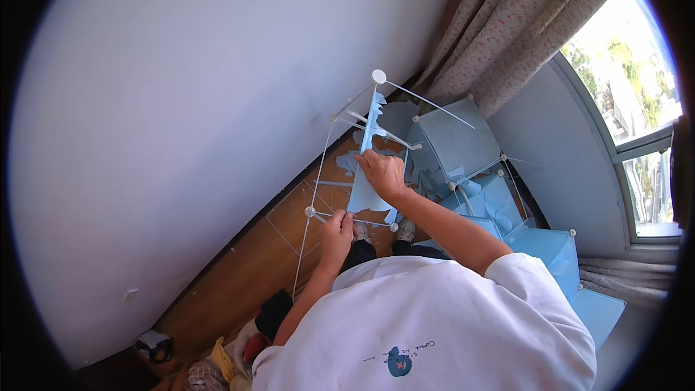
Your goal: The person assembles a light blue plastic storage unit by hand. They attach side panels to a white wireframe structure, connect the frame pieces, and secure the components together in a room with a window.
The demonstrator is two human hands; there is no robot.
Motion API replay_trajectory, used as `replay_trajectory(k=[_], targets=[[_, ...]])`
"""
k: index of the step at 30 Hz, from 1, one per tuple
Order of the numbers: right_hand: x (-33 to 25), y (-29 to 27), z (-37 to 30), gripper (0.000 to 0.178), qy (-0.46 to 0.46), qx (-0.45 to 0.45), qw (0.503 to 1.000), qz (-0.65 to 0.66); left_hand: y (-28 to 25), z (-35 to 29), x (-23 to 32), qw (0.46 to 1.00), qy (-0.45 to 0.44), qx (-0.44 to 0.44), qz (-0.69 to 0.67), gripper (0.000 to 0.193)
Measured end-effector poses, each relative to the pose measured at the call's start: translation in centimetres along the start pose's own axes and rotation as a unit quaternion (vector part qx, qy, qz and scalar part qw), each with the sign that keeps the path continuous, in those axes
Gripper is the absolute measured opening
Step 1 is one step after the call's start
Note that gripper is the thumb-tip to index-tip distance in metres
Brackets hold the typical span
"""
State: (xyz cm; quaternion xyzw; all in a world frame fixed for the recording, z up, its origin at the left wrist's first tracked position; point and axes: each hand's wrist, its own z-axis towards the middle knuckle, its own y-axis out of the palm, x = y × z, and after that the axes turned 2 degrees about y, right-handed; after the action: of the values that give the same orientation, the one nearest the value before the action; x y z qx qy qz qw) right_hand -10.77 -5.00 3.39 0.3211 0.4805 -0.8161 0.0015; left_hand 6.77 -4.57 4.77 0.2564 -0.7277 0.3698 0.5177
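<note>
Largest first: a pale wall (210, 101) runs along the person's left, meeting a wooden floor (246, 268). Blue cube shelves (463, 137) stand to the right. Between them, directly ahead of the person, is a thin rod frame (321, 166).

Torn blue panel (368, 192) is within this frame, its far part reduced to a jagged strip along one rod, its near part a broader sheet. Step in hand, as judged: working the panel along its rod-side edge; whether it is being freed or refitted cannot be told. Next move probably calls for one hand to steady that edge while the other works the sheet, lightly, since the rods look easy to flex.

Right hand (384, 174): grip closed, pinching the edge about midway, where strip meets sheet. Left hand (337, 235): grip closed, pinching the same edge at its near end. Whether either also encloses the rod is unclear. The broader sheet lies between the grips and extends rightward beneath the right wrist.

Smaller: sheet scraps (351, 164) on the floor; a round white connector (378, 77) at the frame's far corner.
</note>
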Motion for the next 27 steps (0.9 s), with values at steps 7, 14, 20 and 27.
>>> replay_trajectory(k=[7,14,20,27], targets=[[0.7,-0.9,-0.2,0.028,-0.025,0.037,0.999,0.013,0.1,0.7,-0.3,0.994,0.066,0.011,0.089,0.018],[2.8,-1.4,-0.1,0.035,0.144,-0.175,0.959,0.170,-0.2,1.1,0.1,0.984,0.091,-0.006,0.154,0.019],[4.9,-1.7,1.5,0.042,0.191,-0.351,0.879,0.260,-0.1,1.0,0.5,0.987,0.070,-0.020,0.141,0.020],[3.4,-3.0,1.8,0.032,0.031,-0.300,0.948,0.106,0.3,0.9,0.4,0.992,0.029,-0.020,0.118,0.022]])
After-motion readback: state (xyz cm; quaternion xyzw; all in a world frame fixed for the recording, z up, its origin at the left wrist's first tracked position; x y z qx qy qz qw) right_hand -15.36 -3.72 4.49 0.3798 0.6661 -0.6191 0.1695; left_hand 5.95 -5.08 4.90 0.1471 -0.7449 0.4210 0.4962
